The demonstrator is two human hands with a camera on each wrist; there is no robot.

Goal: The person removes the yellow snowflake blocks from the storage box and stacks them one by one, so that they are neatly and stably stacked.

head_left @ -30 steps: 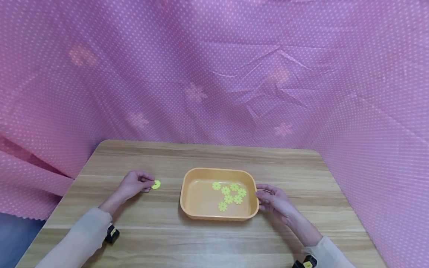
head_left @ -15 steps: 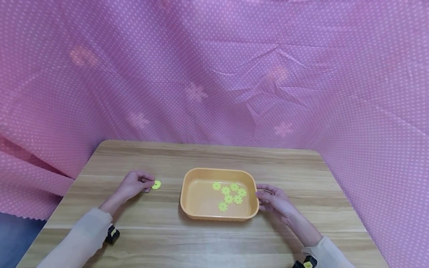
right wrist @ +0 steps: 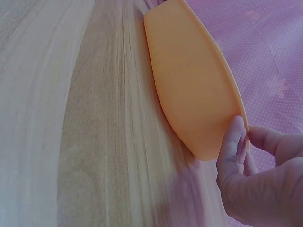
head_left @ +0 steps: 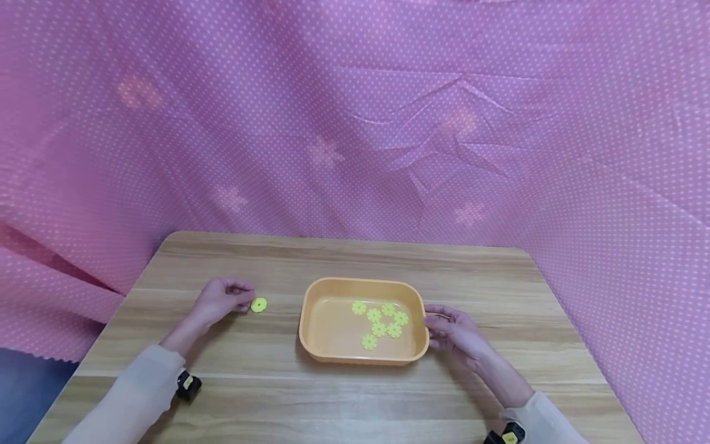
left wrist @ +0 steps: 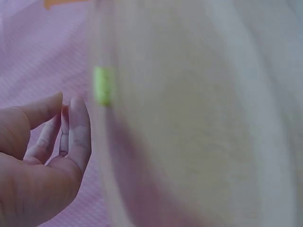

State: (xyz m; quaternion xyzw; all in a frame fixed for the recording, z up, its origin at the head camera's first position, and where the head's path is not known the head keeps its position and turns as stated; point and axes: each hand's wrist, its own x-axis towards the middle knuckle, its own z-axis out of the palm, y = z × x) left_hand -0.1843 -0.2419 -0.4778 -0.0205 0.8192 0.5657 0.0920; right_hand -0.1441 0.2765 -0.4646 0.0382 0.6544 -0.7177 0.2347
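Observation:
A yellow-green notched disc (head_left: 259,304) lies on the table just right of my left hand (head_left: 222,301). In the left wrist view, the fingertips are apart from the blurred disc (left wrist: 103,86), and nothing is between thumb and fingers. An orange plastic basin (head_left: 333,354) sits at the table's middle, with several similar discs (head_left: 378,329) flat on its floor, mostly toward its right side. At the basin's right end, my right hand (head_left: 457,336) holds the rim. The right wrist view shows fingers against the basin's outer wall (right wrist: 194,80) and the thumb at the rim.
The wood-grain table (head_left: 355,401) extends around the basin on all sides. A pink dotted cloth (head_left: 355,123) hangs behind the table and down both sides. Black devices (head_left: 188,385) are strapped to both wrists over light sleeves.
My left hand has let go of the disc and drawn back slightly up and left, leaving the disc on the table. My right hand and the basin have hardly moved.

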